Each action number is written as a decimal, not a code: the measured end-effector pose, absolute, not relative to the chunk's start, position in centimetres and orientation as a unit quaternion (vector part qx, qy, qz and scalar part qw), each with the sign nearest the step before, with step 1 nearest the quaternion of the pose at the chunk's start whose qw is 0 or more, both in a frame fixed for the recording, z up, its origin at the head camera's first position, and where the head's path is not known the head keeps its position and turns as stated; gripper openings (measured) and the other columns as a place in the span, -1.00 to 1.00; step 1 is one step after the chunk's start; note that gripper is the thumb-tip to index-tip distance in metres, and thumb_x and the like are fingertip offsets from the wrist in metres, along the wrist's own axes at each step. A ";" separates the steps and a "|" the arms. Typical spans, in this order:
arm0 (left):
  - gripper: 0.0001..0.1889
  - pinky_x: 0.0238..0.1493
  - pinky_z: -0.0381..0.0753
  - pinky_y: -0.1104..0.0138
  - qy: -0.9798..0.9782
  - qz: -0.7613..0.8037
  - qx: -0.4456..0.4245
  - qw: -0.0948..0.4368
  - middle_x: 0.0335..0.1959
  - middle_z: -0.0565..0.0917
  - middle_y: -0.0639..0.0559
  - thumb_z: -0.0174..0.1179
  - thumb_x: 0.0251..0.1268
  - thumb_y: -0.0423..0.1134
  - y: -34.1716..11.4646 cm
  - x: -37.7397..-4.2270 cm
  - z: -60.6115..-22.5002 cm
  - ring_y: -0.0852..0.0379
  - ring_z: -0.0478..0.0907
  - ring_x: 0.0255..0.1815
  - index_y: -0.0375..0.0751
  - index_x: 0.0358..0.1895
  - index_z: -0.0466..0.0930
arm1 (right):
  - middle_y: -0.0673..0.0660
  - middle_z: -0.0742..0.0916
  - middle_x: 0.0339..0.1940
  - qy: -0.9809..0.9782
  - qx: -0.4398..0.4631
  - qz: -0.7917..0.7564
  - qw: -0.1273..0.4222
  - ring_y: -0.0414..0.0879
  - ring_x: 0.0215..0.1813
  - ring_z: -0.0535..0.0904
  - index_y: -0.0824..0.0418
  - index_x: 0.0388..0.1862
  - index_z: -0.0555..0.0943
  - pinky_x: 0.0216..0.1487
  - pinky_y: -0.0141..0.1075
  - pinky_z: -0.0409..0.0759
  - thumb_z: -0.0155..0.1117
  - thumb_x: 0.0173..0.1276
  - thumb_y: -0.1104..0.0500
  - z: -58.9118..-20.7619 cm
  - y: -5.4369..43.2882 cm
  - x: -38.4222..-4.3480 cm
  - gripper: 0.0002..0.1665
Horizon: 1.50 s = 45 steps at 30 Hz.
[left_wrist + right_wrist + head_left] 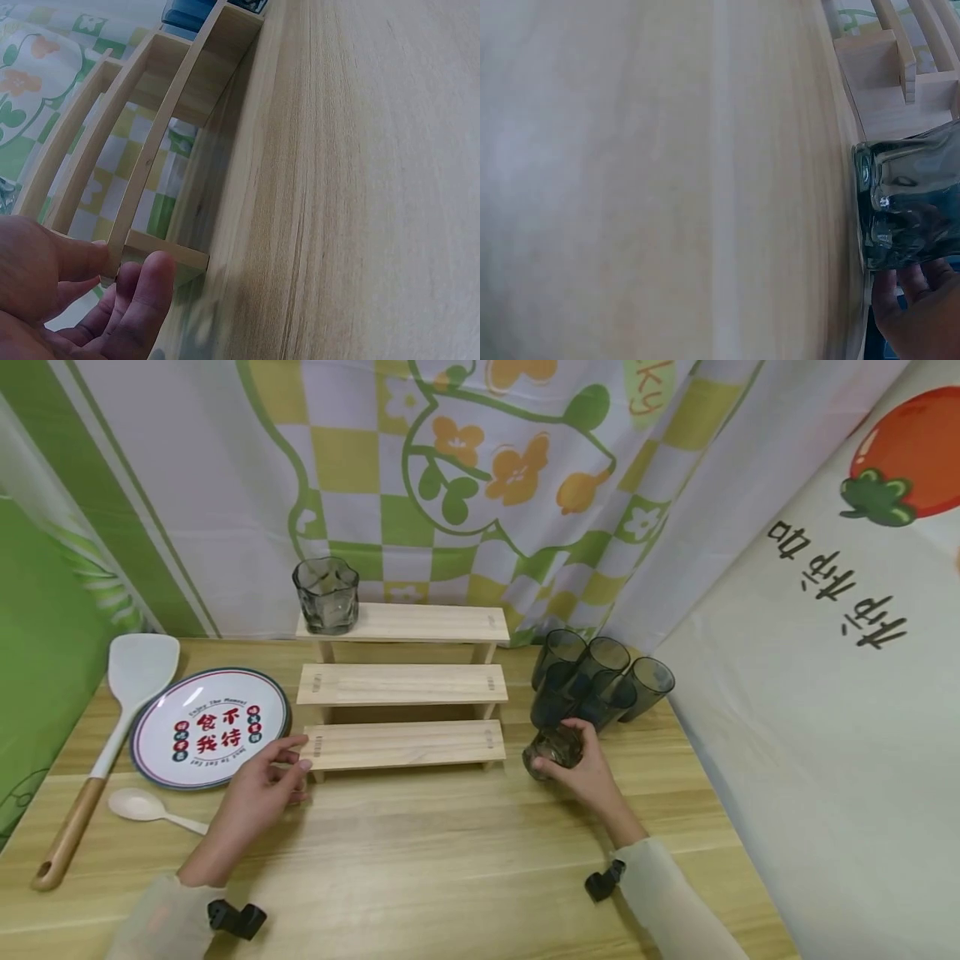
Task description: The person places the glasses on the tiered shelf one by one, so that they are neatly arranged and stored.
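Observation:
A three-step wooden rack (405,745) stands on the table. My left hand (262,781) pinches the left end of its lowest step, the thumb and fingers on both sides of the board (135,187) in the left wrist view. To the right of the rack, my right hand (596,777) grips a short smoky glass tumbler (553,750) by its side. Its wavy wall (911,202) shows in the right wrist view, with fingertips curled against it. Another wavy tumbler (327,597) is upright at the left of the top step.
Several tall dark glasses (650,681) cluster just behind my right hand. On the left lie a printed plate (258,702), a white spatula (120,735) with a wooden handle and a pale spoon (142,805). A patterned curtain (465,468) hangs behind the rack.

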<state>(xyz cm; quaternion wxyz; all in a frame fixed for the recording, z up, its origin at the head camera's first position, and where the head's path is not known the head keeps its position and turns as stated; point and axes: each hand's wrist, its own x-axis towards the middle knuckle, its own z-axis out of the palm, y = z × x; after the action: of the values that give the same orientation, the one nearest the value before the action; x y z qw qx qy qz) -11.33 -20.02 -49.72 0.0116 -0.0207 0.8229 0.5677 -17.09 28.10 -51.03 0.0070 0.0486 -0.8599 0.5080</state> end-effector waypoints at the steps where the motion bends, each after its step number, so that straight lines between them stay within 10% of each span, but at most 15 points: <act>1: -0.57 -0.30 0.83 0.24 0.822 0.568 -0.021 0.011 -0.02 0.47 -0.34 0.13 0.55 -0.36 -20.0 -11.3 -49.7 -0.08 0.64 -0.26 -0.41 0.38 0.39 | 0.23 0.45 0.35 -0.862 0.050 0.504 0.004 0.15 0.39 0.34 0.14 0.43 0.27 0.47 0.10 0.26 0.67 0.12 0.13 -51.1 28.1 -17.1 0.00; 25: -0.58 -0.28 0.83 0.24 0.824 0.567 -0.023 0.009 -0.02 0.47 -0.34 0.12 0.55 -0.37 -19.9 -11.1 -49.5 -0.06 0.62 -0.25 -0.42 0.38 0.38 | 0.24 0.42 0.39 -0.861 0.027 0.508 -0.007 0.22 0.39 0.34 0.06 0.45 0.36 0.43 0.21 0.29 0.63 0.18 0.11 -51.1 28.1 -16.7 -0.08; 45: -0.58 -0.31 0.83 0.25 0.824 0.567 -0.015 0.004 -0.04 0.49 -0.35 0.14 0.55 -0.35 -20.0 -11.2 -49.7 -0.10 0.64 -0.27 -0.43 0.36 0.39 | 0.14 0.62 0.20 -0.833 0.082 0.545 0.039 0.01 0.24 0.51 0.25 0.36 0.43 0.32 -0.23 0.49 0.64 0.15 0.22 -47.6 26.9 -16.4 -0.17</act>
<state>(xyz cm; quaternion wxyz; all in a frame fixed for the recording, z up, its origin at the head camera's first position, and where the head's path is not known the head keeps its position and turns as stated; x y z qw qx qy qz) -11.20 -19.98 -49.70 0.0040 -0.0145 0.8239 0.5666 -16.36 26.86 -47.59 0.0387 0.0819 -0.8332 0.5455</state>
